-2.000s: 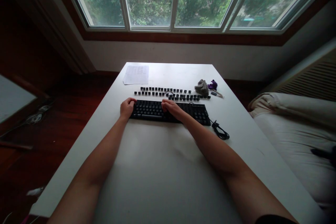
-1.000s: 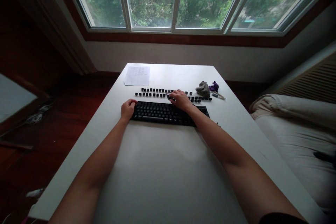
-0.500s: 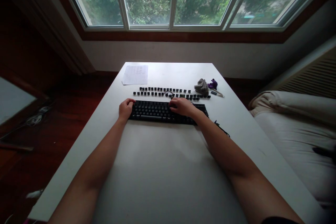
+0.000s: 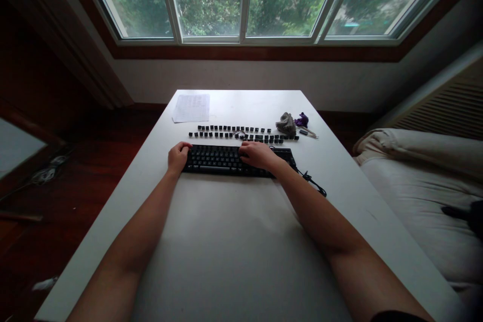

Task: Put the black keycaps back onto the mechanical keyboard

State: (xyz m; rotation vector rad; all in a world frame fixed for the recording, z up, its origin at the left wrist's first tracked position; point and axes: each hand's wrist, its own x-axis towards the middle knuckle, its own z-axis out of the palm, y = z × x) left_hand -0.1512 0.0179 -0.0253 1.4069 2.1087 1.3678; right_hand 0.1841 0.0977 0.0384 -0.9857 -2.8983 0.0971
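A black keyboard point(image 4: 215, 157) lies crosswise on the white table, its right end partly covered by my right forearm. At its left end, my left hand point(image 4: 178, 157) is closed on the upper corner, thumb and fingers gripping the edge. My right hand point(image 4: 256, 154) rests over the right-middle keys with its fingers curled down together. What lies under those fingertips, if anything, is hidden. Beyond the keyboard, loose black keycaps point(image 4: 230, 129) stand in two uneven rows.
A sheet of paper point(image 4: 191, 107) lies at the table's far left. Toward the far right are a grey cloth point(image 4: 286, 124), a purple cloth point(image 4: 302, 119) and thin tools point(image 4: 310, 133). A black cable point(image 4: 315, 184) trails right of the keyboard. A cushioned seat point(image 4: 400, 186) stands beside the table.
The whole view has shifted slightly, so things appear a little farther left. My left hand keeps its grip on the keyboard. My right hand stays over the same keys, fingers still curled.
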